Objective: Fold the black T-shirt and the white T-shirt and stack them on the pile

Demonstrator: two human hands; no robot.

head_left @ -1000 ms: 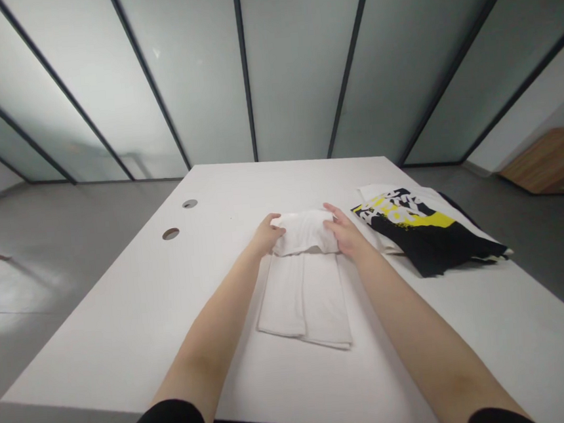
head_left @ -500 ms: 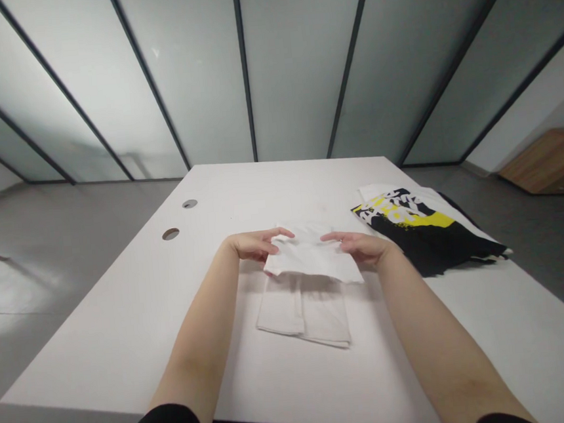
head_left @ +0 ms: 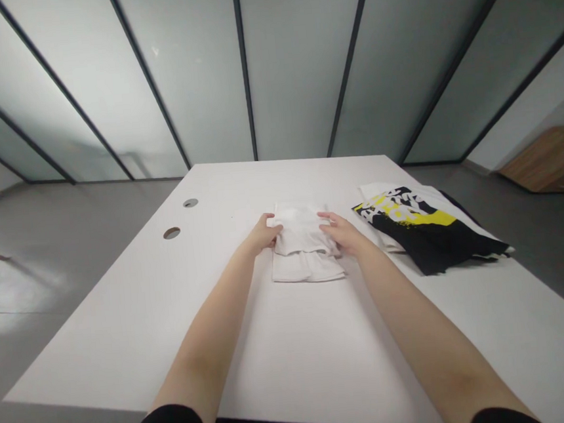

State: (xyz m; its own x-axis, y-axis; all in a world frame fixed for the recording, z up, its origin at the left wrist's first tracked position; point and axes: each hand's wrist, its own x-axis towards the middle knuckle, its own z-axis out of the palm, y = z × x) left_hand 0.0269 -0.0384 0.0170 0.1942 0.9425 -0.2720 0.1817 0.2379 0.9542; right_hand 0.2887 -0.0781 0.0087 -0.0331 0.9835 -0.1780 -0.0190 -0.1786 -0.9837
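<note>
A white garment (head_left: 305,246) lies folded into a small packet in the middle of the white table (head_left: 283,343). My left hand (head_left: 263,234) grips its left edge, fingers curled over the cloth. My right hand (head_left: 341,231) holds its right edge in the same way. Both forearms reach straight out from the near edge of the table.
A black garment with yellow and white print (head_left: 426,225) lies on the right side of the table, over another white piece. Two round cable holes (head_left: 171,233) sit in the table's left part. Frosted glass panels stand behind; a wooden cabinet (head_left: 549,162) is at far right.
The white garment, stretched out toward me a second ago, is folded over into a shorter packet farther from me. Both hands lifted the cloth, then moved forward with it.
</note>
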